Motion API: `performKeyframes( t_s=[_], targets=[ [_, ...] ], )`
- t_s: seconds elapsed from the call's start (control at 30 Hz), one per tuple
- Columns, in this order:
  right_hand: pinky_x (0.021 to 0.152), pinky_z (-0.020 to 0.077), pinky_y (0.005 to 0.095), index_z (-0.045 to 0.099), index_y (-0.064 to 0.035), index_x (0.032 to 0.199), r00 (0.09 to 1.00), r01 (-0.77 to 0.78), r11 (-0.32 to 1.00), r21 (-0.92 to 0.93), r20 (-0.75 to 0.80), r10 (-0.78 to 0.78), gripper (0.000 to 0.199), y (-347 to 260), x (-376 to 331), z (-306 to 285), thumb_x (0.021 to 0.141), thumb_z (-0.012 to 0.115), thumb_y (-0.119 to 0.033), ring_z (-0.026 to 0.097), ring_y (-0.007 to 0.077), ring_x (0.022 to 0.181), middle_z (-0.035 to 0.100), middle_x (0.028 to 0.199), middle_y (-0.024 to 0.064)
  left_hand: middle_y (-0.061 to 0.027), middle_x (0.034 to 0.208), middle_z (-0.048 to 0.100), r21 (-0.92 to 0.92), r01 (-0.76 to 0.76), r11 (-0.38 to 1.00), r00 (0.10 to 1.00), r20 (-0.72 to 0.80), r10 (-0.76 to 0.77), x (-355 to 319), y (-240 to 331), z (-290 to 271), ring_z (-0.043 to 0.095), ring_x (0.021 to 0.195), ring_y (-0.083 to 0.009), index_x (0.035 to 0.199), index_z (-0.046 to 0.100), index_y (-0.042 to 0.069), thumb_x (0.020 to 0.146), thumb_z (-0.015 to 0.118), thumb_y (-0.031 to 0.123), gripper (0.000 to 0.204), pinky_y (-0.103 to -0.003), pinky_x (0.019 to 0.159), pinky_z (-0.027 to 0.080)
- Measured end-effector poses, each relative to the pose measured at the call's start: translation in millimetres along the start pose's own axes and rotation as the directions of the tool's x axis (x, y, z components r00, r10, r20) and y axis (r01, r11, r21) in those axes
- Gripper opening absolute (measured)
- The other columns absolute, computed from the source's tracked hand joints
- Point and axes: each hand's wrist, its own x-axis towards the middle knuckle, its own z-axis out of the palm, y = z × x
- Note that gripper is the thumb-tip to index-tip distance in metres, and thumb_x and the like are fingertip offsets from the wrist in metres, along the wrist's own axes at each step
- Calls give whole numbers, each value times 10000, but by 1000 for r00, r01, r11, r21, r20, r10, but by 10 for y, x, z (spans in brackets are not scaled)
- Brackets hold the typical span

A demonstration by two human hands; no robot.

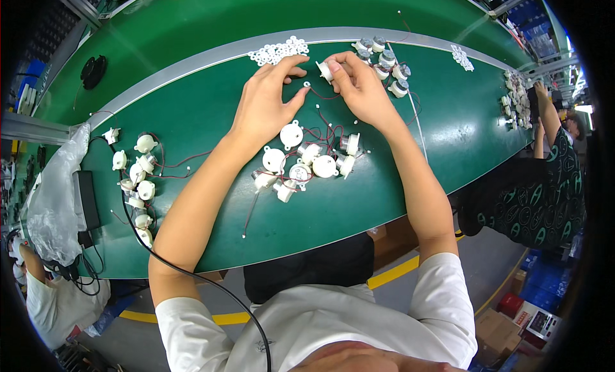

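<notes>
My right hand (360,87) pinches a small round white motor-like part (325,71) between thumb and fingers, above the green table. A thin dark red wire (325,97) runs below it. My left hand (266,96) is opposite, its thumb and fingers apart with nothing between them. Beside the left thumb tip is a small white ring (307,84). Several similar white parts with red wires and small plugs (300,173) lie in a loose group between my forearms. Past my left fingertips is a pile of white rings (279,51).
More wired parts with grey tops (386,59) lie right of my right hand; another group (138,180) lies left. A black cable (192,274) crosses over my left arm. A clear plastic bag (59,186) hangs at the left edge. Another person (532,192) works at the far right.
</notes>
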Motion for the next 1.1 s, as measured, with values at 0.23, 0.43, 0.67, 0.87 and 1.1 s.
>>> performKeyframes(
  t_s=[0.23,0.43,0.67,0.87,1.1],
  targets=[
    [622,506,298,626,63,1072,1000,6,1000,-20,-10,-6,342,51,35,29,1006,660,-271,651,137,684,720,808,120,-96,999,773,-16,10,1000,1000,1,-10,17,-19,36,714,919,-276,1304,616,90,830,773,31,503,-368,845,584],
    [528,414,231,659,40,938,994,-36,990,-137,-103,22,356,-22,39,96,991,698,-310,540,51,589,679,717,15,-89,945,763,49,-34,998,999,-16,35,33,-26,75,710,879,-275,1256,636,81,832,771,29,449,-374,830,581],
    [519,469,271,700,66,925,986,38,997,-65,-158,-48,369,43,72,173,939,741,-301,616,104,550,717,682,99,-91,981,732,2,5,1000,1000,-28,-4,49,-51,63,679,877,-252,1303,609,92,810,787,42,526,-368,841,568],
    [500,435,249,707,65,946,984,45,995,-88,-168,-59,337,36,102,193,920,764,-267,584,76,533,701,652,80,-98,1086,701,71,-134,988,987,-77,140,-51,-56,38,652,936,-242,1361,568,109,798,782,35,608,-373,853,548],
    [499,449,263,715,60,958,981,49,991,-125,-180,-71,340,-76,101,259,893,792,-264,586,85,530,679,621,82,-105,1072,702,-43,45,998,999,-28,-46,-11,-72,40,657,941,-254,1411,497,117,789,782,32,689,-362,811,538]
  ],
)
